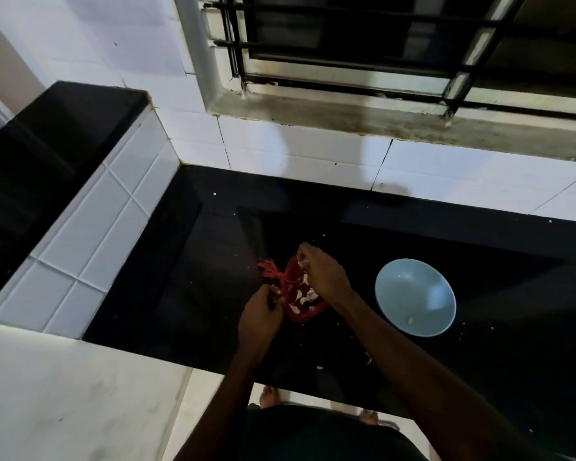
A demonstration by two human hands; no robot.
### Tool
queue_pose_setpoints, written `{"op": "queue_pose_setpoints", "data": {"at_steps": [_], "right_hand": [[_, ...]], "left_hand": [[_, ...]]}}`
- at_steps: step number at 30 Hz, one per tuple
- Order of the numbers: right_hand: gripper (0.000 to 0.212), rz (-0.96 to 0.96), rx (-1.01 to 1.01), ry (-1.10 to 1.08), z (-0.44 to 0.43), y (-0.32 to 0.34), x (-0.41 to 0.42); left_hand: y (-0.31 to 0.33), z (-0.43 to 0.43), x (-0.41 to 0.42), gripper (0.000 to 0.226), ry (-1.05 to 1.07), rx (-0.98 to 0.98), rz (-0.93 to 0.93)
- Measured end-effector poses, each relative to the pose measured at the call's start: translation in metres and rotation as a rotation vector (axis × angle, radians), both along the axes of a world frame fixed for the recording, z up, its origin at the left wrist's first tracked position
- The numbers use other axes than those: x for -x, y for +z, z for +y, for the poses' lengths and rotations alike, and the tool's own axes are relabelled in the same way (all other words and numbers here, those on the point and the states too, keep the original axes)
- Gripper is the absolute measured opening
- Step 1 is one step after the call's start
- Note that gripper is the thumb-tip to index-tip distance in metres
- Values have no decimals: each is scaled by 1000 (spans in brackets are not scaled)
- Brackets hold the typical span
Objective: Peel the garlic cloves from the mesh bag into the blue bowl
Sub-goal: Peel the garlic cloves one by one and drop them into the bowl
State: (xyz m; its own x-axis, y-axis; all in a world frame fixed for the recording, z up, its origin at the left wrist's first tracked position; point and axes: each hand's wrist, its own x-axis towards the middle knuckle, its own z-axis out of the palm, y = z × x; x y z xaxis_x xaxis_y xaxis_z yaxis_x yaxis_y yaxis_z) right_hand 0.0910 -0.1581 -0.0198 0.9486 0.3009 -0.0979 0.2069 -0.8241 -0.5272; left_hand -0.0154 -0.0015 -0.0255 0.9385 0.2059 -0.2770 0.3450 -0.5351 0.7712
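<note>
The red mesh bag (301, 314) lies between the hands: the left hand (258, 316) pinches its rim, and the right hand (323, 272) pinches a garlic clove (302, 262) (small, pale). The blue bowl (414, 297) sits at three o'clock, nearest the right hand.

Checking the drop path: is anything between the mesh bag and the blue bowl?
Nothing visible blocks it. Only bare black countertop lies between the red mesh bag and the blue bowl, with the person's right forearm crossing above that strip.
</note>
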Motion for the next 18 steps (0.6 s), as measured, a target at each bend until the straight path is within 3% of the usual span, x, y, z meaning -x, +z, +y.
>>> {"op": "queue_pose_setpoints", "data": {"at_steps": [3, 7, 13, 18], "right_hand": [[27, 15, -158, -89, -5, 5, -1], [17, 87, -343, -193, -25, 13, 12], [10, 79, -264, -211, -74, 11, 88], [12, 117, -411, -255, -107, 8, 132]], "left_hand": [[0, -1, -3, 9, -29, 2, 7], [4, -9, -8, 10, -22, 108, -40], [11, -54, -2, 19, -257, 260, 13], [2, -85, 10, 15, -406, 260, 75]]}}
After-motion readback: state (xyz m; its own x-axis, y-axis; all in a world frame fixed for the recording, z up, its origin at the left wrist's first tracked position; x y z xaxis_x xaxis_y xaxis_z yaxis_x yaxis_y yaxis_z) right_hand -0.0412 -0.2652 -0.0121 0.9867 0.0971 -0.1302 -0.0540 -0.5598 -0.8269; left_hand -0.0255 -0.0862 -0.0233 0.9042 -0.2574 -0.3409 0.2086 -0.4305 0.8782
